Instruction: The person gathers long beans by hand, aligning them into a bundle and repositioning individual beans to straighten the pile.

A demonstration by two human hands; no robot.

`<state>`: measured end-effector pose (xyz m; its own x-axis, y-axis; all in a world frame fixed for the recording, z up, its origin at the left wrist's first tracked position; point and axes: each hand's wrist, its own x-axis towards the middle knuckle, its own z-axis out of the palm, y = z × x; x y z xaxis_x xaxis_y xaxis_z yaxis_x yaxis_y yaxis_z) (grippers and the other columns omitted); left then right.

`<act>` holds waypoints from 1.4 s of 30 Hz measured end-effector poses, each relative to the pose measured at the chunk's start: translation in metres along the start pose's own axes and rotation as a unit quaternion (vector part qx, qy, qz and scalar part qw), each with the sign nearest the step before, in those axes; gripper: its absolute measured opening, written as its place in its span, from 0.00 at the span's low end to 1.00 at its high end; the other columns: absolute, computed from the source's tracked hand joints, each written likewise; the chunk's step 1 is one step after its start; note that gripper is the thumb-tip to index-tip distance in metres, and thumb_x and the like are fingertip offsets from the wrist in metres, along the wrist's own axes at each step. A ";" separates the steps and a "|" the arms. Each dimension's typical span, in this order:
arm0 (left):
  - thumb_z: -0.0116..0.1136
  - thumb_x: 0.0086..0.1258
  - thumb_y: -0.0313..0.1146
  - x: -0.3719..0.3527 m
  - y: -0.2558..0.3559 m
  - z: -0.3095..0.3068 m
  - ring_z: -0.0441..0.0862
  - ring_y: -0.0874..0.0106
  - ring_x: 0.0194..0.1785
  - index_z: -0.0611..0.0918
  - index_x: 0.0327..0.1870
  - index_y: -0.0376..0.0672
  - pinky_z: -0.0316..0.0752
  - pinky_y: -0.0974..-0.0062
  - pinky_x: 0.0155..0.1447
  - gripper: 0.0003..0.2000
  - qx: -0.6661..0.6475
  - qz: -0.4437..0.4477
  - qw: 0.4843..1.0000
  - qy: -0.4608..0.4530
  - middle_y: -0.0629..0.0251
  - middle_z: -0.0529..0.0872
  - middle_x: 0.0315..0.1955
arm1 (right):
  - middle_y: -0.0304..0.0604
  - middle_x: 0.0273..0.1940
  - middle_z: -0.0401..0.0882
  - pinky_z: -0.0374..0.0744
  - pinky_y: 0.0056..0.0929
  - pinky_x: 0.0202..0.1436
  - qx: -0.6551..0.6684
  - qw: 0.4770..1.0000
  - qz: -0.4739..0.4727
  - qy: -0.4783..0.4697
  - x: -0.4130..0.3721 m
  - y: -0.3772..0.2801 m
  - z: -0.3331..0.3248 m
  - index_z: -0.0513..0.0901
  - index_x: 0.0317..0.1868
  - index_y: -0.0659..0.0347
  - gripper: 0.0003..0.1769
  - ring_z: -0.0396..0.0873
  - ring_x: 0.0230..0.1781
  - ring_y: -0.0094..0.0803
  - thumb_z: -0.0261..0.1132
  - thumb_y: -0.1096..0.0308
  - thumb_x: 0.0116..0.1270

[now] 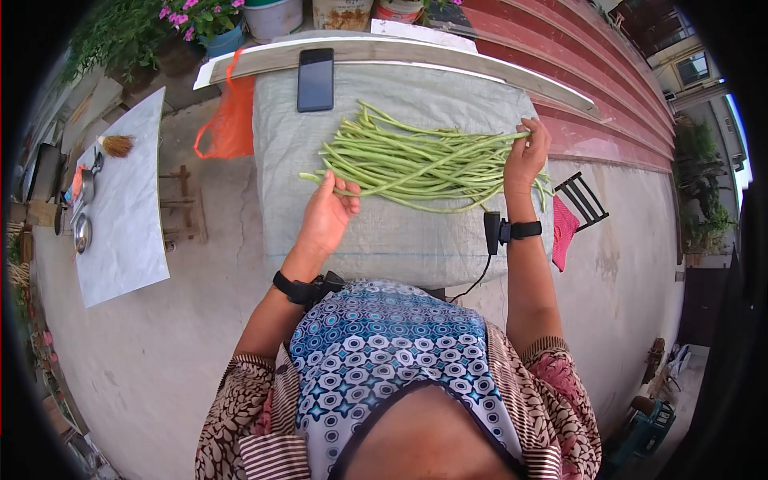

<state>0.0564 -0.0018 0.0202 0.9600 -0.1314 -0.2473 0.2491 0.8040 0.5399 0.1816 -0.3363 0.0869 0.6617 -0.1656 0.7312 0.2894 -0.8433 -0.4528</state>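
A pile of long green beans [424, 164] lies spread across the pale sheet-covered table [360, 248]. My left hand [330, 210] is at the pile's left edge, its thumb and fingers closed on the end of a bean. At the right edge, my right hand [526, 154] pinches the tip of a long bean between thumb and finger. That bean seems to run across the top of the pile between both hands. Black straps with small devices are on both wrists.
A dark phone [315, 80] lies at the table's back left, near a wooden plank [352, 52]. An orange bag [230, 120] hangs at the left side. Further left is a white table [124, 208] with a brush [117, 146]. Right stands a folding stool [582, 200]; red steps [552, 72] rise behind.
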 end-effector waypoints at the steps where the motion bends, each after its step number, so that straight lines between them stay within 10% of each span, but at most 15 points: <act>1: 0.44 0.79 0.48 0.000 0.001 -0.001 0.76 0.75 0.33 0.72 0.35 0.48 0.75 0.77 0.41 0.15 0.011 -0.002 1.000 0.004 0.65 0.80 0.33 | 0.49 0.55 0.73 0.75 0.38 0.55 -0.014 0.998 -0.037 0.052 0.008 -0.012 -0.009 0.80 0.48 0.58 0.17 0.73 0.58 0.46 0.59 0.82 0.60; 8: 0.44 0.79 0.46 0.008 0.000 -0.014 0.78 0.74 0.39 0.75 0.43 0.46 0.73 0.75 0.46 0.14 0.128 -0.084 0.988 0.027 0.61 0.85 0.41 | 0.54 0.61 0.70 0.71 0.43 0.63 -0.137 0.986 -0.064 0.069 -0.035 0.002 -0.070 0.79 0.53 0.58 0.23 0.69 0.64 0.50 0.54 0.87 0.59; 12: 0.47 0.78 0.43 0.009 -0.008 -0.003 0.80 0.71 0.47 0.77 0.48 0.43 0.72 0.71 0.58 0.13 0.173 -0.091 0.979 0.060 0.61 0.84 0.43 | 0.48 0.60 0.72 0.76 0.43 0.56 -0.261 0.916 0.190 -0.236 -0.113 0.056 -0.077 0.80 0.53 0.53 0.19 0.75 0.57 0.48 0.56 0.78 0.63; 22: 0.43 0.80 0.40 0.025 -0.029 -0.034 0.78 0.60 0.57 0.75 0.50 0.37 0.74 0.60 0.65 0.14 -0.035 -0.091 0.995 0.024 0.56 0.83 0.45 | 0.44 0.44 0.79 0.73 0.39 0.52 -0.039 0.963 -0.105 -0.243 -0.101 -0.079 0.016 0.82 0.46 0.54 0.15 0.74 0.48 0.44 0.69 0.70 0.56; 33: 0.36 0.81 0.47 0.009 -0.003 -0.008 0.75 0.62 0.62 0.60 0.70 0.35 0.74 0.65 0.64 0.27 -0.034 -0.081 0.996 -0.021 0.50 0.70 0.65 | 0.46 0.41 0.81 0.76 0.32 0.49 0.186 0.959 0.002 -0.215 -0.104 -0.092 0.011 0.82 0.43 0.60 0.11 0.79 0.43 0.42 0.68 0.77 0.59; 42: 0.36 0.81 0.47 0.023 0.001 0.008 0.67 0.58 0.69 0.57 0.72 0.37 0.69 0.59 0.70 0.27 -0.098 -0.021 0.992 -0.077 0.51 0.64 0.70 | 0.43 0.38 0.81 0.76 0.34 0.46 0.118 0.956 -0.056 -0.263 -0.139 -0.095 -0.008 0.82 0.41 0.58 0.12 0.78 0.41 0.40 0.70 0.77 0.56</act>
<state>0.0795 -0.0085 0.0217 0.9615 -0.2413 -0.1316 0.2731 0.8918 0.3606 0.0562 -0.2369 0.0322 0.8557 0.2512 0.4523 0.4857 -0.6914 -0.5348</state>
